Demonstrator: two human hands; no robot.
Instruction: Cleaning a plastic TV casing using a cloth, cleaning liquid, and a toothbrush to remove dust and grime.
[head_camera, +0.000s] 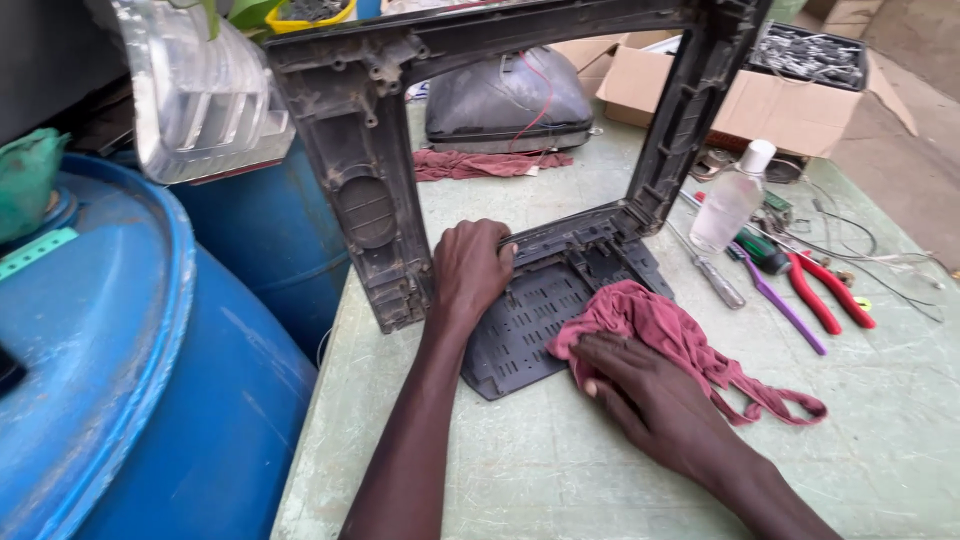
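dark plastic tv frame (380, 190) stood upright on the pale green table (560, 470), its vented base panel (525, 325) lying flat toward the person. left hand (468, 268) clamped over the frame's lower bar, fingers curled on it, steadying. right hand (645, 390) pressed flat, fingers spread, on a maroon rag (660, 325) at the panel's near right corner; a strip of the rag trailed right in a loop. just right of the frame: clear plastic bottle (732, 195) with white cap, clear liquid inside, label not readable. beside it a screwdriver (710, 270), a purple-handled tool (785, 305), red-handled pliers (825, 290), thin wires. behind, seen through the frame, a grey picture tube (510, 100) face down on another maroon cloth (480, 163). back right, open brown cardboard box (760, 100) holding grey metal parts. back left, yellow tub (310, 15), contents unclear. left of the table, two blue drums (150, 380), a clear ribbed plastic cover (195, 95) over them, green cloth (25, 180) on the near lid.
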